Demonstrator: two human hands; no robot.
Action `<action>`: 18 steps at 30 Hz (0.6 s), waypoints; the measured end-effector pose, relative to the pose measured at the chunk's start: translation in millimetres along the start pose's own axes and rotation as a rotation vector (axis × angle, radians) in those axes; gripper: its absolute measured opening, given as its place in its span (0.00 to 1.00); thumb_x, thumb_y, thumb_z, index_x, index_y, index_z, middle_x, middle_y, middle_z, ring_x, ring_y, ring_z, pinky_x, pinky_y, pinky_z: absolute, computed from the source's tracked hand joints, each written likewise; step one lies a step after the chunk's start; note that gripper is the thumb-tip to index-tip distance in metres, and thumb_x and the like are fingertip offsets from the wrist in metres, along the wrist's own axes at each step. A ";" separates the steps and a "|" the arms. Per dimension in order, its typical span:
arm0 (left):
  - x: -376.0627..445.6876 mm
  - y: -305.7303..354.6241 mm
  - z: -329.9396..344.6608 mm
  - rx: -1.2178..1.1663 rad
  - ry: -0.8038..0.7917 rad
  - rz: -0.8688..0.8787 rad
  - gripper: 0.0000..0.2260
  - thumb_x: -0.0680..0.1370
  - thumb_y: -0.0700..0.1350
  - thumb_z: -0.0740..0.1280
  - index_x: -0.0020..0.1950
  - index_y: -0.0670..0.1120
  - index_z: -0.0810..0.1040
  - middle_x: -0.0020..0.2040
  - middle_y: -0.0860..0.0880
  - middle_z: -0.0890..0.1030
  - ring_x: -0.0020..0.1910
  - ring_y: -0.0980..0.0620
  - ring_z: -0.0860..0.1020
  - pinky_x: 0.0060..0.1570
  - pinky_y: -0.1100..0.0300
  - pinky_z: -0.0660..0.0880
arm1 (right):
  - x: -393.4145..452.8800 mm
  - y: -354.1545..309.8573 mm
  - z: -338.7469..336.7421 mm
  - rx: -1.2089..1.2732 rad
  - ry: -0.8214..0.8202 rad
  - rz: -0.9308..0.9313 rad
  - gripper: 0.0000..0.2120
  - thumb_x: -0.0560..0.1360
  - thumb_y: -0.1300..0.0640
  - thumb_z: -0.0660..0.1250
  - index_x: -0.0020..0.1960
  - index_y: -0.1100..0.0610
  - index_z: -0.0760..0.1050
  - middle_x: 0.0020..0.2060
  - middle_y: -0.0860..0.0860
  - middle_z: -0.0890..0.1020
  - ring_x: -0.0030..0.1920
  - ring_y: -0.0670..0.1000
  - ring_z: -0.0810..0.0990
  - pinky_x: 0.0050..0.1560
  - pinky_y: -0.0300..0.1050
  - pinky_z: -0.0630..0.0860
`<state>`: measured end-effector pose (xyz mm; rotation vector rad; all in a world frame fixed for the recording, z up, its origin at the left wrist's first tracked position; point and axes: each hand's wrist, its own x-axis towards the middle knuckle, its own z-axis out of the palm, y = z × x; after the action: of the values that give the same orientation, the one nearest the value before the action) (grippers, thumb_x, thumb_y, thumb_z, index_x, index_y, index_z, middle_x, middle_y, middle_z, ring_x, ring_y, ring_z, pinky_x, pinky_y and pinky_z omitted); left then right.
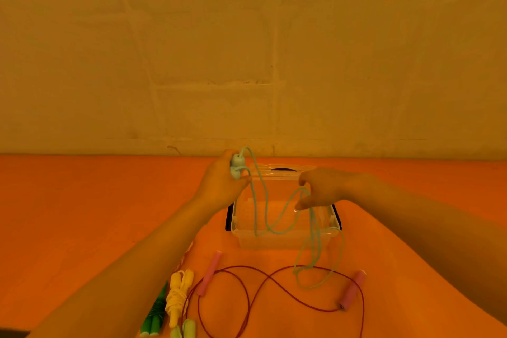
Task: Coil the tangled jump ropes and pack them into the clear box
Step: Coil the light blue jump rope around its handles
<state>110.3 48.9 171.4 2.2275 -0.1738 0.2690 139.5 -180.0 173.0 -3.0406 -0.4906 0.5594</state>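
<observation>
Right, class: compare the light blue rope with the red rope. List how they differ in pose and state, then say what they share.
1. The blue rope is lifted in both hands, left hand gripping its handles, right hand pinching a loop; the red rope lies untouched on the table.
2. The blue rope drapes over the clear box; the red rope lies in front of it.
Shared: neither is coiled.
</observation>
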 end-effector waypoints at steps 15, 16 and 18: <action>-17.4 -2.9 22.9 0.085 -0.045 0.129 0.16 0.70 0.32 0.68 0.54 0.45 0.72 0.48 0.49 0.73 0.46 0.50 0.72 0.33 0.67 0.62 | 12.6 -48.8 31.9 0.631 0.442 -0.385 0.22 0.73 0.56 0.72 0.64 0.57 0.71 0.53 0.54 0.80 0.53 0.50 0.79 0.56 0.54 0.75; -19.2 -3.1 22.4 0.076 -0.035 0.132 0.15 0.70 0.33 0.69 0.52 0.46 0.71 0.46 0.51 0.73 0.45 0.51 0.72 0.33 0.70 0.64 | 13.7 -50.0 37.1 0.690 0.451 -0.385 0.16 0.74 0.58 0.70 0.61 0.57 0.72 0.50 0.54 0.81 0.50 0.51 0.80 0.54 0.55 0.76; -24.6 -4.0 21.4 0.045 -0.035 0.127 0.16 0.69 0.35 0.72 0.50 0.49 0.70 0.42 0.57 0.72 0.41 0.57 0.72 0.33 0.73 0.65 | 11.7 -53.1 44.5 0.809 0.419 -0.410 0.08 0.77 0.63 0.66 0.56 0.59 0.75 0.43 0.53 0.81 0.43 0.49 0.80 0.50 0.52 0.78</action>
<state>90.2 35.3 149.2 2.2698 -0.3318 0.3050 118.3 -127.9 130.9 -2.1167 -0.6380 0.0530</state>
